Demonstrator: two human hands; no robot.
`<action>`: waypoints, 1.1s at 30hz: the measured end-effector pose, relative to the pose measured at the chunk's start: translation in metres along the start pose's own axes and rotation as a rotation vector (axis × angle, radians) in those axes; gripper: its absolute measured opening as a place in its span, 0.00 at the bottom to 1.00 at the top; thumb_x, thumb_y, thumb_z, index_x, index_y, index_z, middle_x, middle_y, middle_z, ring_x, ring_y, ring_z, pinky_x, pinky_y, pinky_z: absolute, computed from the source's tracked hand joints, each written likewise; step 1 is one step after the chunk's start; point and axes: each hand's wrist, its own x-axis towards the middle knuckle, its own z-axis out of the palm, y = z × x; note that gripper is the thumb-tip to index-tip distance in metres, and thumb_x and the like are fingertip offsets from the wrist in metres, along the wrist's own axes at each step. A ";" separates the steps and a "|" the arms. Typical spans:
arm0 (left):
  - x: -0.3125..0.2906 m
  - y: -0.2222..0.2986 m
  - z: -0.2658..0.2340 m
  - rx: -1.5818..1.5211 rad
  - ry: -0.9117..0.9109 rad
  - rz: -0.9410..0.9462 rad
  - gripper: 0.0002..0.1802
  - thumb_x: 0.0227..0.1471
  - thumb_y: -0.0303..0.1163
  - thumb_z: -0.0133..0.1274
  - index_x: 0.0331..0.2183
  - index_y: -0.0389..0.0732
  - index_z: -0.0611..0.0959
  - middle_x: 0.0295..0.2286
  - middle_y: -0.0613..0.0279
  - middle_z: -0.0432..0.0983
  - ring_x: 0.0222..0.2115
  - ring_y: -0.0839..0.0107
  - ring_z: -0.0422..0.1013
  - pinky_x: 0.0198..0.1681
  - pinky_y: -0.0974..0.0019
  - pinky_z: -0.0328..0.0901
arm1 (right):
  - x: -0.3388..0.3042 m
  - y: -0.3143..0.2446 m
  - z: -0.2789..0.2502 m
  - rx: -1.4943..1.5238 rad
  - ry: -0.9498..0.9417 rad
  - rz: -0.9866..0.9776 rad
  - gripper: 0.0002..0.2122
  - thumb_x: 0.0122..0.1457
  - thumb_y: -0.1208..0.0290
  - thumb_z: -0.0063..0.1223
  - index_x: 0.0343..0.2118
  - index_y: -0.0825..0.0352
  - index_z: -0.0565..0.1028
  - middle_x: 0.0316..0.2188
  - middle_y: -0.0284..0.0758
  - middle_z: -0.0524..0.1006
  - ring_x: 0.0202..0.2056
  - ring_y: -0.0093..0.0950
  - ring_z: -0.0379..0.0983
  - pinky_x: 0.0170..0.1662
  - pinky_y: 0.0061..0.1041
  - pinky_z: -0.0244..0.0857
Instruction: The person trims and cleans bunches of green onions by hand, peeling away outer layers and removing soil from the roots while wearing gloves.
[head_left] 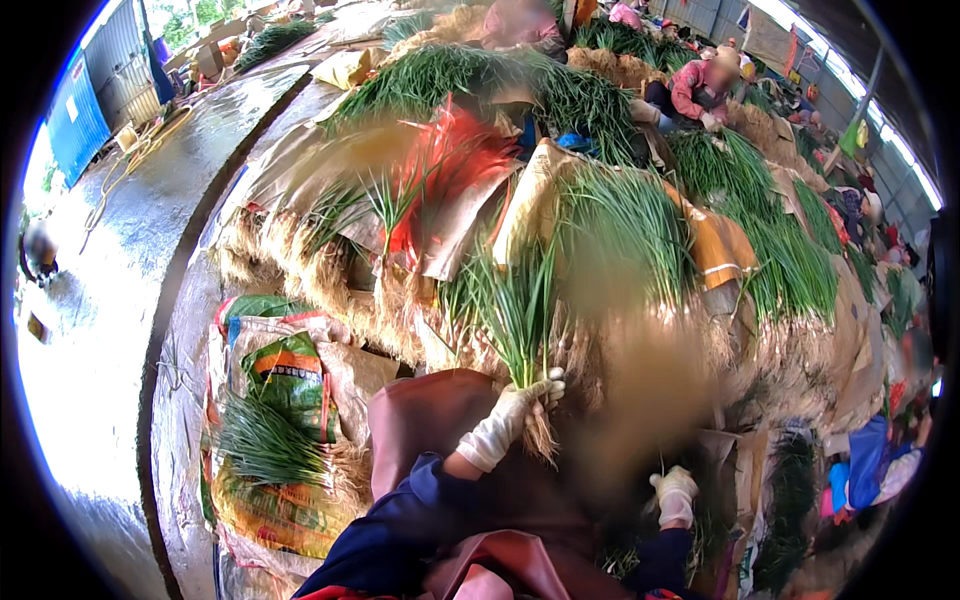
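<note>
My left hand (512, 422), in a white glove, is closed round the white lower stems of a bunch of green onions (522, 325). Its leaves fan upward and its pale roots hang below the fingers. Lower on the right, my gloved right hand (675, 492) is held apart from the bunch with its fingers curled; a thin pale strand shows at the fingertips, too small to name. Beneath it lie dark green scraps (625, 555). Beyond my hands, a heap of green onions (625, 225) rests with its roots toward me. Brownish blurs on the lens hide part of the middle.
At my left, a small pile of green onions (265, 440) lies on printed sacks (290, 525). A red plastic sheet (455, 165) covers part of the far heap. Wet concrete floor (110, 330) runs along the left. Another person (700, 85) works among onions at the far right.
</note>
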 end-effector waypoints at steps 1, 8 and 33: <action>-0.011 0.014 0.009 0.108 -0.035 0.014 0.17 0.53 0.32 0.49 0.45 0.37 0.74 0.35 0.61 0.77 0.19 0.83 0.70 0.18 0.84 0.60 | -0.012 0.000 -0.011 0.212 0.093 -0.045 0.22 0.48 0.57 0.56 0.41 0.69 0.72 0.38 0.44 0.75 0.41 0.36 0.73 0.44 0.31 0.64; -0.040 0.013 0.001 0.532 -0.012 -0.044 0.16 0.48 0.39 0.56 0.39 0.42 0.79 0.20 0.69 0.74 0.13 0.84 0.63 0.14 0.81 0.54 | -0.096 -0.149 -0.129 1.559 -0.519 -0.854 0.19 0.57 0.64 0.50 0.46 0.74 0.68 0.42 0.40 0.73 0.40 0.25 0.71 0.48 0.22 0.62; -0.032 0.024 -0.006 -0.026 -0.334 -0.048 0.18 0.50 0.28 0.51 0.44 0.33 0.72 0.29 0.59 0.75 0.27 0.72 0.71 0.27 0.76 0.67 | -0.012 -0.224 -0.112 1.683 -0.828 -0.789 0.11 0.50 0.63 0.57 0.35 0.60 0.77 0.24 0.26 0.75 0.25 0.17 0.65 0.37 0.22 0.62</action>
